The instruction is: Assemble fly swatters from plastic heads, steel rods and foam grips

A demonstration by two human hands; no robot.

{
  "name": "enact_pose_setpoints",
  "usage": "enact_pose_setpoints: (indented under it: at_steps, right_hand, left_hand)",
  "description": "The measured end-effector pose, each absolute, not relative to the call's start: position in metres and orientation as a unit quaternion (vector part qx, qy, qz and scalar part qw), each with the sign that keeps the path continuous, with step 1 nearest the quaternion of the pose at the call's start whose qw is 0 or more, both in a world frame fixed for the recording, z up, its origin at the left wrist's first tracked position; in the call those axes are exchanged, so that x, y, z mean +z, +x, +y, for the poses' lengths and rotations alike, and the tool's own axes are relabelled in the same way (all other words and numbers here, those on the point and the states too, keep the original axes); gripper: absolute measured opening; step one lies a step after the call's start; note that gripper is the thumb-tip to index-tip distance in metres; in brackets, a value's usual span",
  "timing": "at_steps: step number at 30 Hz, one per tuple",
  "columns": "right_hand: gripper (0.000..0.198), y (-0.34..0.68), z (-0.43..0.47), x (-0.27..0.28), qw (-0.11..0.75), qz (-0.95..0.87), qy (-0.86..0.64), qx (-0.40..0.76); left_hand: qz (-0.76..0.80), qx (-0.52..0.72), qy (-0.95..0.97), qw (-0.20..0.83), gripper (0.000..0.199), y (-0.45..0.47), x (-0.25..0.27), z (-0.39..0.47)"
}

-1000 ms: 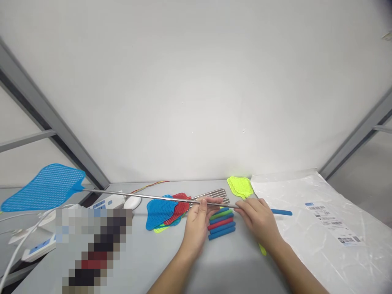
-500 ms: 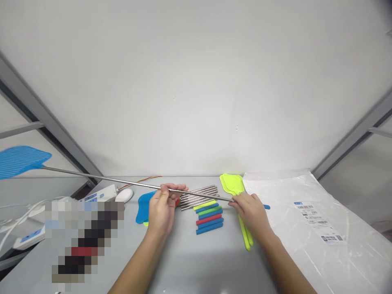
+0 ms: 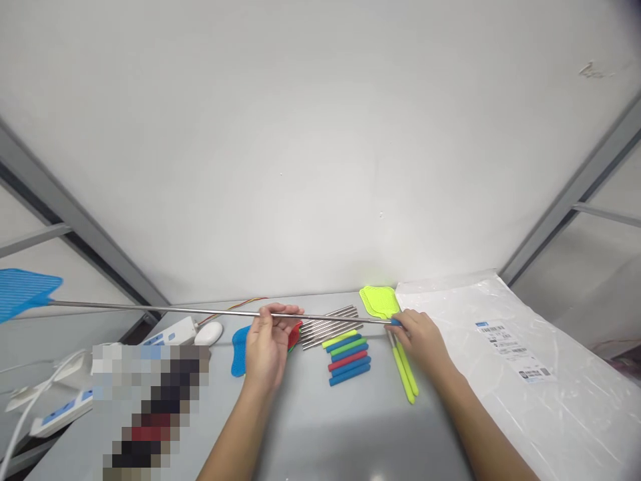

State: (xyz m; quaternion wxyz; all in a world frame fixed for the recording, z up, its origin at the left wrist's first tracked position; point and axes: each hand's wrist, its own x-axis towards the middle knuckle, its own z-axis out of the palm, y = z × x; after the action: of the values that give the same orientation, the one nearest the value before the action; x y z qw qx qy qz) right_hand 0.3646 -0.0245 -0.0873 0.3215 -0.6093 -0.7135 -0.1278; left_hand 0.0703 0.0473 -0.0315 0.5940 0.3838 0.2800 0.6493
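Observation:
A blue fly swatter (image 3: pixel 27 292) with a long metal rod stretches nearly level across the view; part of its head is cut off at the left edge. Its rod crosses my left hand (image 3: pixel 266 347), thumb pressing over it and the other fingers extended underneath. My right hand (image 3: pixel 423 339) is closed around the blue handle, most of which it hides. Below lie several metal rods (image 3: pixel 328 326) and a row of coloured handles (image 3: pixel 349 361) in yellow, blue, green and red. Blue (image 3: pixel 239 353) and red (image 3: pixel 294 336) swatter heads are partly behind my left hand.
Yellow-green fly swatters (image 3: pixel 379 302) lie beside my right hand. A white plastic bag (image 3: pixel 461 314) with a label covers the table's right side. At left are a white mouse (image 3: pixel 208 333), power strips (image 3: pixel 173 332), cables and a pixelated dark object (image 3: pixel 155 407). A pale wall rises behind.
The swatter's rod is more level, and its head sits lower and further left. My right hand has shifted onto the blue handle, which now shows at my fingertips. The view has turned slightly.

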Motion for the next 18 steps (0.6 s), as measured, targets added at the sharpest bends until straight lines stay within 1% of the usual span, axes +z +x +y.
enact_pose_setpoints:
  at_steps: [5,11,18]
  right_hand:
    - [0.021,0.369,-0.023,-0.094,0.304,-0.71,-0.625,-0.113]
    - [0.021,0.373,-0.024,-0.096,0.305,-0.703,-0.633,-0.111]
    - [0.012,0.377,-0.024,-0.097,0.303,-0.679,-0.658,-0.116]
  left_hand:
    - [0.284,0.633,0.368,0.619,0.035,0.078,-0.036,0.044]
    - [0.294,0.593,0.379,0.646,0.035,0.082,-0.043,0.042]
    - [0.293,0.53,0.418,0.677,0.037,0.09,-0.05,0.035]
